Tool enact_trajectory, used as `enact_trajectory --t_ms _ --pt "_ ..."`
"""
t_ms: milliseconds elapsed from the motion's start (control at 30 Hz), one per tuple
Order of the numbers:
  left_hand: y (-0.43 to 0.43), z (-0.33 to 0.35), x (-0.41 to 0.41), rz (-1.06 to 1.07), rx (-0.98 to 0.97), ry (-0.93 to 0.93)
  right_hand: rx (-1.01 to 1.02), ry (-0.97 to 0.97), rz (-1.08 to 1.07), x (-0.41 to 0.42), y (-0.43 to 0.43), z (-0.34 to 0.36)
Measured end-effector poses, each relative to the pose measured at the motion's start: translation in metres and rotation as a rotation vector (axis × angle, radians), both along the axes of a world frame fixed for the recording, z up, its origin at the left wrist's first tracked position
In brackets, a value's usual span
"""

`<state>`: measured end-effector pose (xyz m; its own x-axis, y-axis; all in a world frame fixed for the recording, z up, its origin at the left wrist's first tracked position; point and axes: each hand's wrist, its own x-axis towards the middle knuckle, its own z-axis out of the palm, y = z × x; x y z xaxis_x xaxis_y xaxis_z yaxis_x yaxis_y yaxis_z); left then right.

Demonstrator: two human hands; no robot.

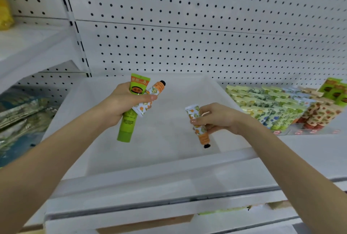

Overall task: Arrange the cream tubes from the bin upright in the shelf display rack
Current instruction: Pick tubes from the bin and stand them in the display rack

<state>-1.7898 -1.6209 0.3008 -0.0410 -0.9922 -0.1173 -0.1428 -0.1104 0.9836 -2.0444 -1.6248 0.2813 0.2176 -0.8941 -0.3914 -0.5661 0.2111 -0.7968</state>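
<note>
Both hands are over the white bin (169, 168), each loaded. The left hand (120, 102) has its fingers wrapped round two tubes: a green tube (129, 121), near vertical with crimp up and cap down, and an orange-flower tube (157, 88) crossing it on a diagonal with its black cap up and to the right. The right hand (219, 119) pinches a second orange-flower tube (203, 136) mid-body between thumb and fingertips, long axis close to vertical, crimp up, cap down. That looks like the way the stocked tubes stand. The display rack (293, 130) sits on the shelf to the right of the bin, just beyond the right hand, in rows sorted by print. The right hand is clearly nearer and its tube is already oriented, so I'd place that one first: carry it right and drop it cap-down into a matching row. The left hand's diagonal tube needs flipping first. Risk: knocking over standing neighbours on entry.
</note>
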Motion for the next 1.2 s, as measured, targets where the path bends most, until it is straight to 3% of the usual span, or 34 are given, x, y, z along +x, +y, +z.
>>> enact_trajectory --t_ms 267,600,767,933,1200 --pt "-0.018 0.003 0.011 -0.009 -0.011 -0.089 -0.112 -0.188 -0.124 0.013 -0.002 0.004" --pt "-0.005 0.050 -0.033 -0.060 -0.070 -0.004 -0.342 -0.354 -0.221 -0.038 0.014 0.069" --pt "0.022 0.067 -0.109 -0.094 -0.069 0.039 -0.504 -0.220 -0.212 -0.117 0.031 0.119" --pt "0.057 0.091 -0.191 -0.159 -0.146 0.140 -0.726 0.049 -0.193 -0.211 0.045 0.152" --pt "0.070 0.057 -0.312 -0.122 0.015 0.180 -0.656 0.182 -0.074 -0.319 0.037 0.115"
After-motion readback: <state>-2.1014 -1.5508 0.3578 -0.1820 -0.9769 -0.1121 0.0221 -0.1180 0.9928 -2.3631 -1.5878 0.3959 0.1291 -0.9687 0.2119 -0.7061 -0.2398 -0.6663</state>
